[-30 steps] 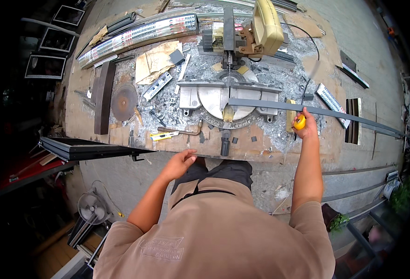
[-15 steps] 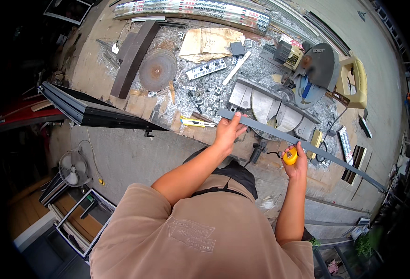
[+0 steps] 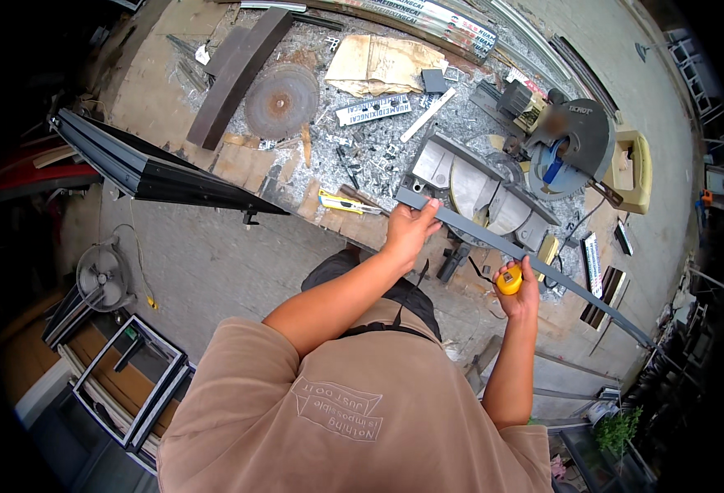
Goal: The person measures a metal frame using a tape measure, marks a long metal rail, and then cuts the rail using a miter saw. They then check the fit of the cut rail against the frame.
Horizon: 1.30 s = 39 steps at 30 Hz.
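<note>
Overhead, over a brown-shirted person's shoulders, toward a cluttered wooden workbench (image 3: 158, 89). In the left hand (image 3: 411, 232), close to the surface's near edge, one end of a long grey strip (image 3: 481, 233); in the right hand (image 3: 518, 292), a yellow tape measure (image 3: 509, 280), with fingers touching the strip farther along. Just beyond the strip, a mitre saw (image 3: 549, 177). By the near edge, left of the left hand, a yellow utility knife (image 3: 345, 201). Toward the left edge, a loose round blade (image 3: 281, 103) beside a dark brown bar (image 3: 243, 78).
</note>
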Available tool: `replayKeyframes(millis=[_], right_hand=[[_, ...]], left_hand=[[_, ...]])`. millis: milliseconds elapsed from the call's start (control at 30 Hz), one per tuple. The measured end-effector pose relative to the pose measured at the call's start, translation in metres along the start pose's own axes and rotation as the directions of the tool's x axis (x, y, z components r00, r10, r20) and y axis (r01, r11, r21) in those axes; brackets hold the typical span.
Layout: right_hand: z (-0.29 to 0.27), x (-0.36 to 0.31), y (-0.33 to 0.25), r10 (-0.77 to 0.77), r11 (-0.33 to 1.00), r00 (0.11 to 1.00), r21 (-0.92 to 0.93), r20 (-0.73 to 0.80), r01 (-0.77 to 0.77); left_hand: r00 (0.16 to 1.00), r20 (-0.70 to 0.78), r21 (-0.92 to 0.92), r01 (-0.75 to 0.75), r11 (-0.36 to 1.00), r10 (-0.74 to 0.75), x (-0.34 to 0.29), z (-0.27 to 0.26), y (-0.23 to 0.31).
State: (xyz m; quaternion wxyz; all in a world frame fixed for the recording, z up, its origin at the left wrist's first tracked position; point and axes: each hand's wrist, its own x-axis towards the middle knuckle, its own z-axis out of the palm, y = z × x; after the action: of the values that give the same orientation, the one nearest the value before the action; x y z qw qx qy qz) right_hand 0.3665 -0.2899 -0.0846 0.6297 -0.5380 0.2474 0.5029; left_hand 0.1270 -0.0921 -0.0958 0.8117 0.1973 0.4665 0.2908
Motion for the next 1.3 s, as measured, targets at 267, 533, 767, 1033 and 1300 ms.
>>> replayKeyframes(millis=[267, 533, 767, 1033, 1300], right_hand=[[-0.001, 0.001, 0.003, -0.004, 1.0, 1.0, 0.007, -0.005, 0.004], [0.004, -0.002, 0.008, -0.021, 0.999, 1.0, 0.028, 0.008, 0.021], [0.001, 0.0, 0.009, -0.024, 0.999, 1.0, 0.049, 0.001, 0.024], [-0.001, 0.003, 0.009, -0.024, 0.999, 0.999, 0.041, -0.026, 0.025], [-0.002, 0.006, 0.014, -0.028, 0.999, 0.998, 0.045, -0.058, 0.031]], left_hand=[[1.0, -0.012, -0.017, -0.009, 1.0, 0.009, 0.001, 0.0, -0.001], [1.0, 0.021, 0.026, 0.019, 0.999, -0.019, -0.001, -0.004, 0.0], [0.999, 0.037, 0.032, 0.015, 0.999, -0.016, -0.003, -0.002, 0.003], [0.999, 0.026, 0.043, 0.031, 0.999, -0.032, 0.0, -0.003, 0.002], [0.999, 0.005, 0.056, 0.041, 0.998, -0.041, 0.006, -0.009, 0.002]])
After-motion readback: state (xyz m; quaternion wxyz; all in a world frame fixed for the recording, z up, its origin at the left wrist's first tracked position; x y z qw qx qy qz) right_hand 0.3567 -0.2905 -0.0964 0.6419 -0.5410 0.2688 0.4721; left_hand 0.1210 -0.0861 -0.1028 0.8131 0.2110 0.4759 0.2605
